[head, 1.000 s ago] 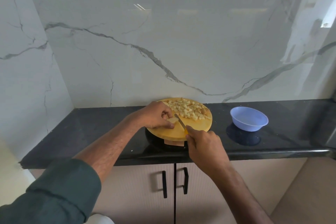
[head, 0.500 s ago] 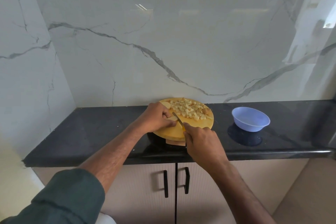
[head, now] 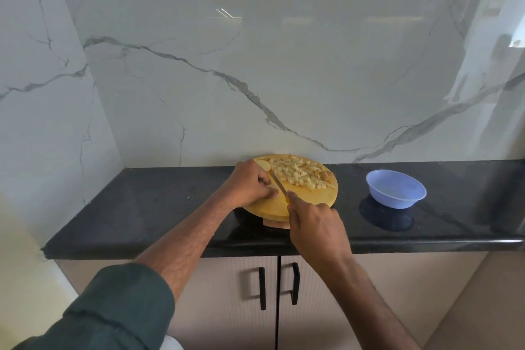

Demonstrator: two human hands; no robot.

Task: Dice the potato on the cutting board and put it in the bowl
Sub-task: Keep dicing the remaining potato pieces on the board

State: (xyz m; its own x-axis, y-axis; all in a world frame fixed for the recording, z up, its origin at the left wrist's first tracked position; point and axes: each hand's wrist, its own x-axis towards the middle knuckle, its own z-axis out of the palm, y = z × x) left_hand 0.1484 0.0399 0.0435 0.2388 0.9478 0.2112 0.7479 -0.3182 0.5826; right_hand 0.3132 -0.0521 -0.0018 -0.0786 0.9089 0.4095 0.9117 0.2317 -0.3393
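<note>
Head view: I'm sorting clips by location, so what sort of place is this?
Most likely a home kitchen: a black stone countertop against a marble-look wall, cabinet doors beneath, and a cutting board with diced potato.

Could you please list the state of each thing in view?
Board: on counter, holds diced potato and a slice.
Bowl: upright, empty.
Knife: blade down beside left hand.
Right hand: grips knife.
Cabinet doors: closed.
</note>
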